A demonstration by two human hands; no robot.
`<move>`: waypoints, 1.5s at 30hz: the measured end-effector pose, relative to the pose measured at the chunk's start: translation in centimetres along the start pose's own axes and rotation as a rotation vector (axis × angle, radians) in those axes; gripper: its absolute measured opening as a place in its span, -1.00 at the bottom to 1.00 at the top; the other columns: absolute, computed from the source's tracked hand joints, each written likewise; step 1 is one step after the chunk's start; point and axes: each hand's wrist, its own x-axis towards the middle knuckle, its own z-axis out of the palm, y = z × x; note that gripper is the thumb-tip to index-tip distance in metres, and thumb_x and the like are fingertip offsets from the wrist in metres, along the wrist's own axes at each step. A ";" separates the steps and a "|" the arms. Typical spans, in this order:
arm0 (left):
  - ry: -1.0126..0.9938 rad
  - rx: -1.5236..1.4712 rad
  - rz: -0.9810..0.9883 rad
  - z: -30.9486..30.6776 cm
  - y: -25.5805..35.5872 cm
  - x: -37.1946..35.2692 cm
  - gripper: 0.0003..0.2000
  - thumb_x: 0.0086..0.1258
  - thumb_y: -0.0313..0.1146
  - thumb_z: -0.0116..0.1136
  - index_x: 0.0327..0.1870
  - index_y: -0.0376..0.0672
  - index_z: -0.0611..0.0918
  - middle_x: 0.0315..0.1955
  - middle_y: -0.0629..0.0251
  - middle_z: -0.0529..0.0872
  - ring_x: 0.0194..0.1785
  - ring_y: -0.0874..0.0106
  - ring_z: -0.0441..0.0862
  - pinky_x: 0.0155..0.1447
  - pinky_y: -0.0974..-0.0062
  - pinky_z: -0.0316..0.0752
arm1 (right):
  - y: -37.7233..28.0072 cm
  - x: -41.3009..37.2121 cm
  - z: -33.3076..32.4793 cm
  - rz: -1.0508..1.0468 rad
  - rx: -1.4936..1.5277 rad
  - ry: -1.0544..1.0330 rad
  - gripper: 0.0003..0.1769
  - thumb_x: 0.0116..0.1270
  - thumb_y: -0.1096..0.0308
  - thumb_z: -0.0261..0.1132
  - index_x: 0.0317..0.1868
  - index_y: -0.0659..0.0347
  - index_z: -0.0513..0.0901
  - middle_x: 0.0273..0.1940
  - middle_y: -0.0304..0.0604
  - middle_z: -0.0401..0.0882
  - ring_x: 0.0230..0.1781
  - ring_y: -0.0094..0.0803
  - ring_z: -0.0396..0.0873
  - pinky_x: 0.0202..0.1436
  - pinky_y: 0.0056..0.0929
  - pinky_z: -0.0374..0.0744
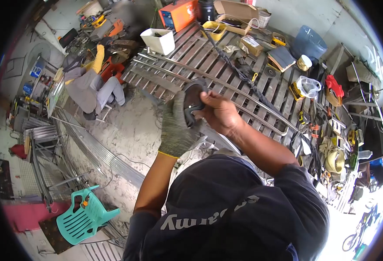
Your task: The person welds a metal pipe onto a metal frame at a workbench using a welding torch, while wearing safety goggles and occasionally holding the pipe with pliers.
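Observation:
A pair of dark goggles (193,96) with a black frame is held up in front of my chest, over the near edge of the slatted metal bench. My left hand (176,130), in a grey knit glove with a yellow cuff, wraps round the goggles from the left side. The bare right hand (221,114) closes on their right side, its thumb against the upper part near the lens. Its other fingers are partly hidden behind the goggles.
Long metal tubes (261,119) lie along the slatted bench (191,52). A white bin (158,42) and an orange machine (178,15) stand at the back. To the left, a person (87,91) sits bent over. A turquoise chair (84,217) stands lower left.

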 end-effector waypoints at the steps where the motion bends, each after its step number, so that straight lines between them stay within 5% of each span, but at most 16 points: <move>1: -0.036 -0.084 -0.089 0.8 -0.9 0.1 -0.09 0.50 -0.33 0.58 0.80 -0.29 0.29 0.33 -0.17 0.63 0.39 -0.08 0.72 0.39 -0.01 0.69 | -0.6 0.2 0.1 0.054 -0.062 -0.012 -0.67 0.86 0.24 0.33 0.41 0.23 0.71 0.26 -0.08 0.86 0.21 -0.33 0.85 0.32 -0.18 0.80; 6: 0.004 -0.223 -0.231 -5.7 -0.7 5.0 -0.29 0.61 -0.46 0.35 0.77 -0.20 0.42 0.36 -0.17 0.69 0.43 0.00 0.72 0.44 -0.01 0.68 | -5.6 3.3 -6.4 0.103 -1.041 -0.233 -0.59 0.67 0.14 0.52 0.27 0.29 0.87 0.16 -0.01 0.93 0.18 -0.28 0.88 0.28 -0.26 0.79; 9: 0.031 0.219 -0.215 -7.9 -7.2 7.0 -0.41 0.70 -0.41 0.31 0.71 -0.24 0.50 0.29 -0.04 0.75 0.39 0.08 0.72 0.44 0.08 0.65 | -8.8 5.5 -10.7 0.009 -1.364 -0.267 -0.52 0.50 0.16 0.60 0.26 0.34 0.89 0.16 0.17 0.93 0.17 -0.11 0.90 0.30 -0.23 0.79; 14: 0.155 0.378 -0.208 -4.6 -7.9 8.2 -0.31 0.74 -0.36 0.35 0.82 -0.20 0.38 0.14 -0.03 0.79 0.06 0.13 0.73 0.36 0.16 0.69 | -11.9 15.0 -22.5 -0.175 -1.527 0.113 -0.58 0.49 0.13 0.54 0.16 0.27 0.92 0.06 0.12 0.95 0.12 -0.08 0.92 0.20 -0.17 0.81; 16: 0.166 -0.438 -0.309 -1.1 -8.6 6.9 -0.27 0.76 -0.40 0.33 0.87 -0.12 0.31 0.25 0.14 0.74 0.13 0.28 0.71 0.35 0.22 0.72 | -13.9 19.0 -25.7 -0.101 -1.562 0.356 -0.60 0.47 0.11 0.57 0.07 0.29 0.91 0.02 0.13 0.95 0.14 -0.08 0.92 0.23 -0.15 0.83; 18: -0.025 -0.730 -0.878 -1.4 -4.5 8.5 -0.19 0.71 -0.17 0.44 0.88 -0.03 0.30 0.49 0.08 0.68 0.20 0.27 0.81 0.40 0.11 0.77 | -14.9 21.3 -29.2 -0.220 -1.791 0.555 -0.53 0.45 0.07 0.62 0.14 0.28 0.87 0.10 0.16 0.93 0.19 0.03 0.91 0.29 -0.06 0.83; 20: 0.064 -1.259 -0.836 2.2 -5.7 7.5 -0.24 0.69 -0.13 0.45 0.83 -0.02 0.38 0.40 0.03 0.74 0.21 0.14 0.86 0.40 -0.01 0.81 | -14.1 24.1 -35.5 -0.282 -1.911 0.807 -0.44 0.44 0.03 0.65 0.24 0.28 0.83 0.19 0.19 0.91 0.24 0.12 0.89 0.35 0.04 0.83; 22: 0.104 -1.460 -0.914 3.9 -5.3 8.0 -0.28 0.66 -0.11 0.44 0.72 -0.21 0.47 0.41 -0.10 0.76 0.44 -0.08 0.80 0.47 -0.20 0.78 | -14.1 25.5 -39.6 -0.232 -1.980 0.944 -0.35 0.43 0.00 0.66 0.34 0.28 0.79 0.27 0.20 0.88 0.27 0.19 0.88 0.38 0.13 0.82; 26: 0.046 -1.583 -1.058 4.6 -3.9 9.7 -0.34 0.64 -0.06 0.44 0.62 -0.20 0.54 0.31 -0.07 0.84 0.28 0.00 0.87 0.28 -0.02 0.83 | -15.2 26.2 -42.8 0.283 -2.023 0.687 -0.23 0.36 -0.05 0.70 0.39 0.33 0.77 0.33 0.23 0.86 0.29 0.20 0.87 0.39 0.15 0.82; 28: 0.119 -1.540 -1.058 5.3 -3.8 9.9 -0.33 0.63 -0.05 0.45 0.63 -0.21 0.54 0.25 -0.01 0.86 0.14 0.01 0.90 0.16 0.04 0.83 | -15.7 26.4 -44.9 0.089 -2.021 0.645 -0.30 0.27 0.04 0.72 0.30 0.33 0.83 0.18 0.21 0.92 0.22 0.20 0.90 0.32 0.13 0.83; 32: 0.149 -1.806 -1.023 5.5 -5.5 9.8 -0.38 0.74 0.13 0.35 0.56 -0.14 0.58 0.18 0.05 0.85 0.02 0.02 0.90 0.12 0.02 0.83 | -19.3 21.4 -35.2 -0.255 -1.069 0.880 -0.62 0.22 0.29 0.54 -0.05 0.43 0.85 -0.29 0.02 0.85 -0.35 -0.25 0.82 -0.25 -0.19 0.73; 35: 0.105 -1.821 -1.046 6.0 -5.9 10.4 -0.38 0.78 0.20 0.29 0.54 -0.11 0.57 0.14 0.04 0.84 -0.06 0.04 0.88 0.03 0.00 0.86 | -19.4 16.2 -28.1 -0.732 -0.909 0.811 -0.72 0.28 0.46 0.41 -0.02 0.40 0.76 -0.36 -0.18 0.70 -0.44 -0.41 0.62 -0.32 -0.33 0.61; 37: 0.002 -1.810 -1.005 6.7 -5.9 10.5 -0.36 0.79 0.23 0.24 0.54 -0.14 0.58 0.15 0.03 0.84 -0.02 0.08 0.87 0.05 0.03 0.85 | -17.6 12.9 -22.1 -1.183 -1.329 0.882 -0.67 0.27 0.56 0.41 0.06 0.34 0.71 -0.16 -0.15 0.67 -0.20 -0.44 0.64 -0.11 -0.39 0.61; 41: -0.286 -1.861 -0.810 8.3 -5.4 10.8 -0.32 0.83 0.30 0.11 0.55 -0.15 0.61 0.21 0.06 0.85 0.10 0.18 0.86 0.15 0.07 0.84 | -11.6 8.5 -9.2 -1.481 -1.452 0.406 -0.46 0.00 0.80 0.42 0.04 0.24 0.65 0.06 0.07 0.63 0.04 0.09 0.61 0.20 -0.03 0.57; 43: -0.137 -1.684 -0.990 9.3 -3.6 10.6 -0.38 0.88 0.24 0.07 0.58 -0.11 0.61 0.30 0.15 0.83 0.27 0.20 0.83 0.32 0.08 0.79 | -8.2 8.1 -9.3 -1.089 -1.893 -0.153 -0.34 0.35 0.63 0.30 0.49 0.32 0.69 0.46 0.13 0.65 0.57 0.13 0.54 0.63 0.08 0.49; 45: -0.158 -1.784 -0.952 9.0 -2.4 11.2 -0.40 0.89 0.19 0.07 0.59 -0.12 0.61 0.37 0.17 0.80 0.39 0.20 0.77 0.46 0.09 0.71 | -7.0 5.9 -6.6 -0.909 -2.021 -0.182 -0.23 0.53 0.47 0.21 0.76 0.28 0.49 0.73 0.10 0.45 0.82 0.07 0.34 0.91 0.09 0.27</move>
